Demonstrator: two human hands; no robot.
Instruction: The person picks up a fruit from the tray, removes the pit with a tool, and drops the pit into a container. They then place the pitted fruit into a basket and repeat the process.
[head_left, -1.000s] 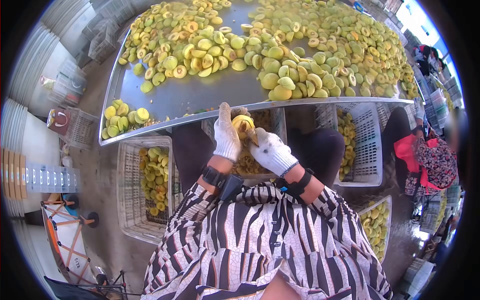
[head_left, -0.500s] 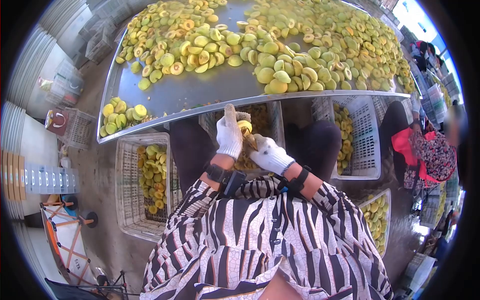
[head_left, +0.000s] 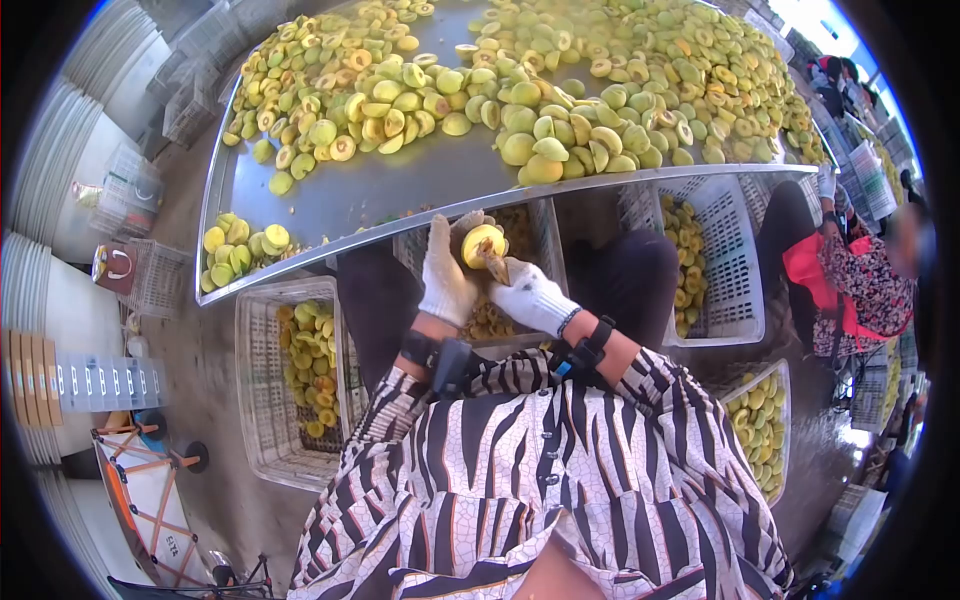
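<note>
My left hand (head_left: 447, 275), in a white work glove with a soiled finger area, is closed around a halved peach-like fruit (head_left: 484, 243). The yellow cut face is turned up toward me, brown at its centre. My right hand (head_left: 532, 299), also gloved, grips a small brownish tool (head_left: 498, 269) whose tip meets the cut face; its exact kind is hard to make out. Both hands are just in front of the metal table's near edge (head_left: 385, 222), above a crate. Many green-yellow fruit halves (head_left: 540, 140) lie heaped on that table.
Under and beside the table stand plastic crates holding fruit halves: a left crate (head_left: 262, 400), a right crate (head_left: 735, 270) and one by my right elbow (head_left: 780, 440). A small pile of halves (head_left: 235, 250) sits at the table's left corner. A person in a patterned top (head_left: 865, 290) sits at right.
The fruit half has turned so that its cut face shows more fully. My left hand has opened slightly around it, and the tool has moved against the brown centre.
</note>
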